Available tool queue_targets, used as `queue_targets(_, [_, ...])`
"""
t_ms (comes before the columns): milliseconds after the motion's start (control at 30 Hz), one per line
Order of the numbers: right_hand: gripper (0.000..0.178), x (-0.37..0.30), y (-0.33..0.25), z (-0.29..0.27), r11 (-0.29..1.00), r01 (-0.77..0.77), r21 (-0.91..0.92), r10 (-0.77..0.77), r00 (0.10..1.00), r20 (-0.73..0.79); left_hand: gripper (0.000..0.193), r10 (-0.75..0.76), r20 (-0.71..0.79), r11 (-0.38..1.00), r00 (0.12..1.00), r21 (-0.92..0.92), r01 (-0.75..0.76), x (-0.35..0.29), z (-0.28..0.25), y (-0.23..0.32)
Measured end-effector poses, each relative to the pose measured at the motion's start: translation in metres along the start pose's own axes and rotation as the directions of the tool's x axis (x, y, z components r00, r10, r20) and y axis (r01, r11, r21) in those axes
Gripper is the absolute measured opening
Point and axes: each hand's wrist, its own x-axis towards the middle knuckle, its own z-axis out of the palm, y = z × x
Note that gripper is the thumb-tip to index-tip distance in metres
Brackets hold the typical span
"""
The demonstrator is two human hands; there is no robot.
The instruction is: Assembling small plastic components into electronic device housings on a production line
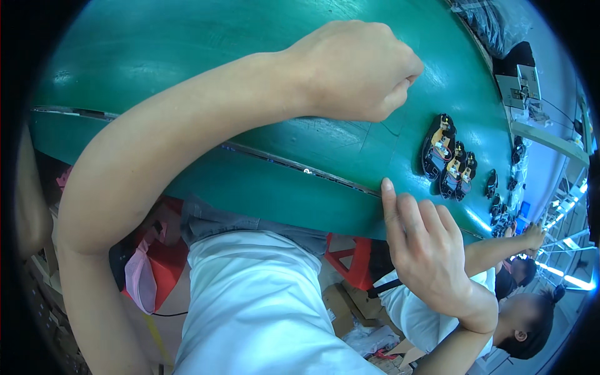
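My left arm reaches across the green tabletop (pixel 231 169), and my left hand (pixel 362 72) is closed in a fist above it. Whatever the fist holds, if anything, is hidden inside the fingers. At the near edge, just beyond a dark seam strip (pixel 306 170), my right hand (pixel 428 253) has one digit stretched straight out, its tip over the strip. Its other fingers bend down loosely, their tips hidden, and no object shows in them. Beyond it stands a group of curved black shells (pixel 437 150) with orange inner parts and thin wires.
More black shells (pixel 492 182) lie farther right along the table. A co-worker in a white shirt (pixel 406 306) sits to my right, forearm over the table. A red stool (pixel 353 259) and cardboard boxes (pixel 350 306) are below. Plastic-wrapped goods (pixel 490 25) lie past the far edge.
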Motion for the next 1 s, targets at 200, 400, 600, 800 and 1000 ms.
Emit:
queue_targets(200, [0.058,0.003,0.007,0.005,0.996,0.024,0.082,-0.020,0.999,-0.045,0.012,0.024,-0.001,1.000,1.000,0.009,-0.024,-0.003,-0.002,-0.002])
queue_targets(400, [0.035,0.043,0.047,0.024,0.896,-0.079,0.437,0.257,0.895,-0.365,0.018,-0.053,0.018,0.999,0.998,0.005,0.053,0.000,-0.009,-0.001])
queue_targets(600, [0.028,0.086,0.068,0.036,0.693,-0.095,0.714,0.551,0.708,-0.441,0.017,-0.131,0.012,0.987,0.991,0.092,0.130,0.009,-0.024,-0.016])
queue_targets(800, [0.025,0.098,0.071,0.053,0.666,0.029,0.745,0.546,0.661,-0.515,0.016,0.022,-0.016,0.986,1.000,0.168,-0.019,0.002,-0.017,-0.023])
queue_targets(1000, [0.027,0.086,0.076,0.058,0.677,-0.040,0.735,0.555,0.683,-0.474,0.012,0.034,0.072,0.989,0.997,0.144,-0.044,-0.003,-0.015,-0.013])
